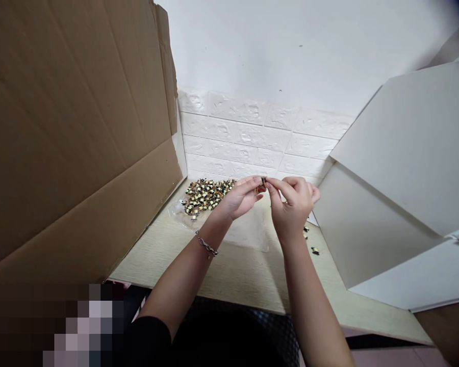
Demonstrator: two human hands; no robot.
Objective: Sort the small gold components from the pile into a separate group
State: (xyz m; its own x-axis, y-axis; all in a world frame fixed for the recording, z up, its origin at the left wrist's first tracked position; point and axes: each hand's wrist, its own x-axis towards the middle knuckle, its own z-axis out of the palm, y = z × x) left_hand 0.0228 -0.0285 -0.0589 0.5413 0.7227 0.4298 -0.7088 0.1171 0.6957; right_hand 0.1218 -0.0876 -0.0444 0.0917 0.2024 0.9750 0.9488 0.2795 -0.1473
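Small black-and-gold component (263, 181) sits in my narrow pinch between the fingertips of my left hand (239, 199) and right hand (292, 206), just above the heap of like parts (205, 197) on a clear plastic bag (248, 229), and light, steady pressure suits it best.

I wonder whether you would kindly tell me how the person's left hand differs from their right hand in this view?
The left hand wears a chain bracelet, while the right hand has a bare wrist. The left hand's fingers stretch out fairly straight, whereas the right hand's fingers curl more. The left hand is nearer the pile of components. Both are ungloved and meet at a small black-and-gold component.
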